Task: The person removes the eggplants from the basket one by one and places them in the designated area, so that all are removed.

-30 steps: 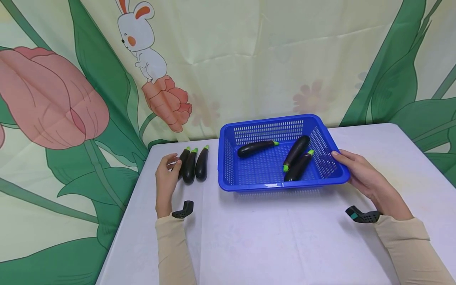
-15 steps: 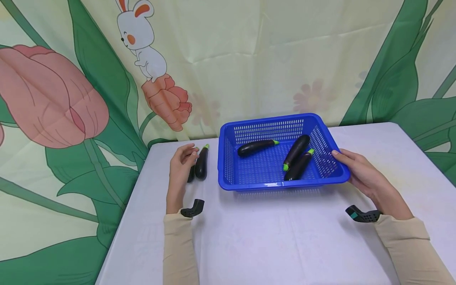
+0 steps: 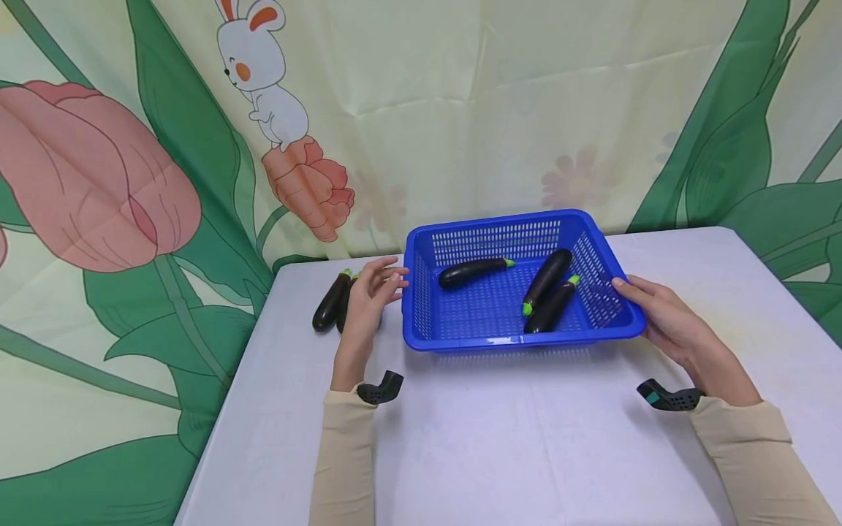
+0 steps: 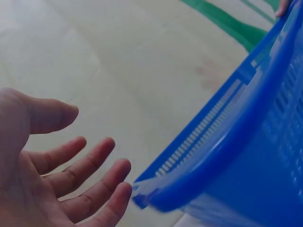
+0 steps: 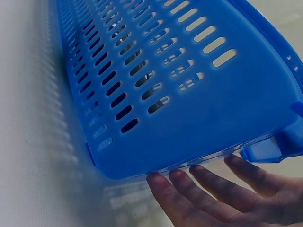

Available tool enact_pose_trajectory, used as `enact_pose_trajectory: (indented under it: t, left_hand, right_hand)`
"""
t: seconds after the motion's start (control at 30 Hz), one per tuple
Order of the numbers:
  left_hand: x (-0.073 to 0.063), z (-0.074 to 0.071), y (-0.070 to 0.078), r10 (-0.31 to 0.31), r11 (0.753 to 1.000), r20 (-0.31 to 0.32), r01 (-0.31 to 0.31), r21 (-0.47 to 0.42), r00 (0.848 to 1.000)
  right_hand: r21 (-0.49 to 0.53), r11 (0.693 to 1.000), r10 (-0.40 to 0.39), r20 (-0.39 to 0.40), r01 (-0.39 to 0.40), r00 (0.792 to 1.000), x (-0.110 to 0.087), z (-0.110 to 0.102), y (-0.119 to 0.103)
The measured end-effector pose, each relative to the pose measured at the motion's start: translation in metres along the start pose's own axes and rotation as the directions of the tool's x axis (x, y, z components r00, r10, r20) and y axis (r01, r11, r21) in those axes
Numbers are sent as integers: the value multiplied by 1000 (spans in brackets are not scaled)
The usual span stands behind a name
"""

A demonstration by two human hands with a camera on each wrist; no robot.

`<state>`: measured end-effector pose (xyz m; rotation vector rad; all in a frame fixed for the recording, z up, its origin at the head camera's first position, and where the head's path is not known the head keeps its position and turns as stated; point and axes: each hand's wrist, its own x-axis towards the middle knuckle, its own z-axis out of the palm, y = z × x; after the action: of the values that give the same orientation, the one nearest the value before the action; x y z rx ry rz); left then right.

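Note:
A blue perforated plastic basket [image 3: 487, 341] stands at the back middle, with three dark eggplants inside: one [image 3: 473, 273] lies crosswise at the left, and two [image 3: 549, 277] lie together at the right. My right hand [image 3: 671, 321] holds the basket's right end, thumb over the rim; in the right wrist view its fingers [image 5: 203, 194] press the outer wall. My left hand [image 3: 368, 303] holds nothing, fingers spread with their tips right at the basket's left rim [image 4: 208, 175]. Behind and left of it, an eggplant [image 3: 331, 301] lies on the table beside others that the hand partly hides.
The table [image 3: 473, 438] carries a white cloth. Close behind its back edge hangs a printed curtain [image 3: 460, 109] with a rabbit and tulips. Black wrist mounts [image 3: 381, 389] stick out from both wrists.
My left hand has moved right, from beside the leftmost loose eggplant, across the loose group, to the basket's left rim. The right hand, the basket and the eggplants stay put.

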<state>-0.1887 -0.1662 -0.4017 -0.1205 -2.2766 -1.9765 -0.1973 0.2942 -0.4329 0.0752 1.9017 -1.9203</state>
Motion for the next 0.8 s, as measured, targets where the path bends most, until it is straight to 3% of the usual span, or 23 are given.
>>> enact_pose_trajectory:
  t: [0.23, 0.5, 0.8]
  left_hand:
    - [-5, 25, 7, 60, 998, 81, -61, 11, 995]
    - [-11, 58, 14, 117, 988, 175, -132, 77, 978]
    - [-22, 94, 17, 54, 981, 249, -98, 170, 967]
  right_hand:
    - [-18, 1000, 0, -1, 0, 1000, 1, -1, 1]
    - [0, 1000, 5, -1, -5, 1000, -3, -6, 2]
    - [7, 1000, 11, 19, -11, 1000, 1, -2, 1]
